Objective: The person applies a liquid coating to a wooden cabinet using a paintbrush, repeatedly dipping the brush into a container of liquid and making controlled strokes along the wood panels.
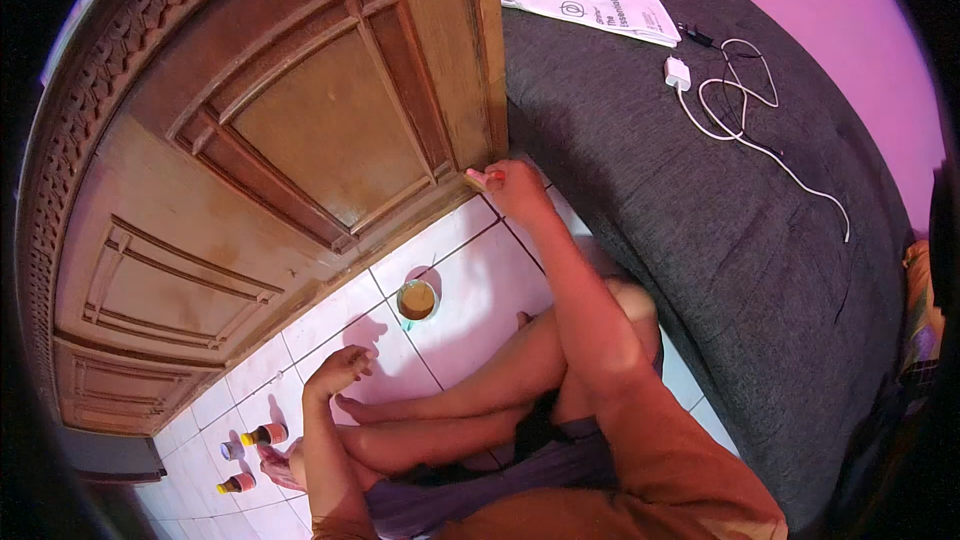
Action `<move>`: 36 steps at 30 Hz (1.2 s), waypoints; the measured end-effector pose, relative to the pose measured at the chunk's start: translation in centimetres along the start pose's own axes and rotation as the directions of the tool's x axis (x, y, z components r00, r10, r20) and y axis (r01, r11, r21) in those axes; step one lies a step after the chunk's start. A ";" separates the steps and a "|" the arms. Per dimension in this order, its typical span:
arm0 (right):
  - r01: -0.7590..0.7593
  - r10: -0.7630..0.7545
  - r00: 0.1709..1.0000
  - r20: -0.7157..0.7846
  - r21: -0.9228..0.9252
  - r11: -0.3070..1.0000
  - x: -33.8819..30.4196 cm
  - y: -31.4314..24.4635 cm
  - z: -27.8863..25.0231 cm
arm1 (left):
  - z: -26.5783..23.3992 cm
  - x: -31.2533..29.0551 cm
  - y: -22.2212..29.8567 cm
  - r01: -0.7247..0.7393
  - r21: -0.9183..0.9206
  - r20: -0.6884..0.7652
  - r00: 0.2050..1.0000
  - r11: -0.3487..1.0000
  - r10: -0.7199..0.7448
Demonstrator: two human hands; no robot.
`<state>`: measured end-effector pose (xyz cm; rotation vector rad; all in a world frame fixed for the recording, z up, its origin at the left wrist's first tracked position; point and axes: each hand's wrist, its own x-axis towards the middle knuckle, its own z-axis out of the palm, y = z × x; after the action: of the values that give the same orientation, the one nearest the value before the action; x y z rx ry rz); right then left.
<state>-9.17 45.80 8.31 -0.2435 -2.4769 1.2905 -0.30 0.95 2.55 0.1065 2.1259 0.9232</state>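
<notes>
My right hand (520, 194) is closed on a small red-handled tool, probably a brush, at the lower corner of a carved brown wooden panel (310, 120). Its tip touches or nearly touches the wood; the fingers partly hide it. My left hand (340, 372) hovers over the tiles with loosely bent fingers and nothing visible in it. Between the hands, a light-coloured cup (417, 302) of brown liquid stands on the floor, close to the panel's base.
Two small dark bottles with yellow caps, one upper (265, 434) and one lower (236, 483), are beside a little container (232, 451) at lower left. A dark grey cushioned seat (650, 180) on the right bears a white bag (600, 8) and a charger (677, 72) with cable. My bent legs (480, 380) rest on the tiles.
</notes>
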 end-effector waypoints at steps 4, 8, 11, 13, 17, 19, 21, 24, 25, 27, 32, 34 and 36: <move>0.105 -0.100 0.990 -0.100 0.044 0.994 0.5 -0.5 0.3 | 0.3 -0.3 0.6 0.073 0.020 -0.011 0.997 0.997 -0.073; 0.258 -0.238 0.947 -0.213 0.067 0.964 0.4 -4.1 -2.7 | 0.5 -0.6 0.8 0.063 -0.015 0.005 0.998 0.998 -0.063; 0.371 -0.294 0.888 -0.354 0.173 0.913 0.0 -7.0 -4.7 | 0.4 -0.3 0.2 0.053 -0.040 0.017 0.998 0.998 -0.052; 0.403 -0.315 0.863 -0.394 0.163 0.901 -0.1 -8.1 -5.9 | 0.4 -0.4 0.6 0.057 -0.022 0.011 0.998 0.998 -0.057; 0.354 -0.291 0.892 -0.346 0.133 0.926 -1.2 -9.3 -7.7 | 0.4 -0.6 -0.3 0.062 -0.022 0.003 0.998 0.998 -0.062; 0.242 -0.229 0.954 -0.196 0.047 0.969 -1.5 -8.1 -7.5 | 0.3 -0.5 -0.4 0.063 -0.017 0.002 0.998 0.998 -0.063; 0.140 -0.144 0.988 -0.057 -0.059 0.988 -1.0 -5.6 -5.6 | 0.3 -0.4 -0.3 0.060 -0.008 -0.001 0.998 0.998 -0.060; 0.109 -0.093 0.991 0.097 -0.179 0.978 0.7 0.3 -1.3 | 0.0 -0.1 0.8 0.055 -0.005 -0.008 0.998 0.998 -0.055; 0.126 -0.107 0.989 0.104 -0.195 0.973 1.0 1.5 -0.2 | 0.1 0.0 0.6 0.036 -0.016 -0.002 0.999 0.999 -0.036; 0.160 -0.136 0.983 0.122 -0.210 0.964 1.0 1.0 0.7 | 0.0 -0.2 0.0 0.016 -0.041 -0.009 1.000 0.999 -0.017; 0.269 -0.270 0.963 0.002 -0.093 0.959 1.4 -7.2 -4.6 | 0.1 -0.1 -1.0 -0.018 -0.025 -0.011 1.000 1.000 0.018; 0.410 -0.418 0.906 -0.063 -0.114 0.905 2.4 -10.4 -7.8 | 0.0 0.3 -0.2 -0.038 -0.033 -0.015 0.999 0.999 0.038; 0.525 -0.542 0.831 -0.126 -0.143 0.839 2.8 -14.2 -11.0 | 0.1 0.6 -0.2 -0.051 -0.033 -0.006 0.999 0.998 0.051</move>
<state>-7.63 46.84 26.38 0.3001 -2.2387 0.8664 -0.65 1.09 1.99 0.1421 2.1198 0.9887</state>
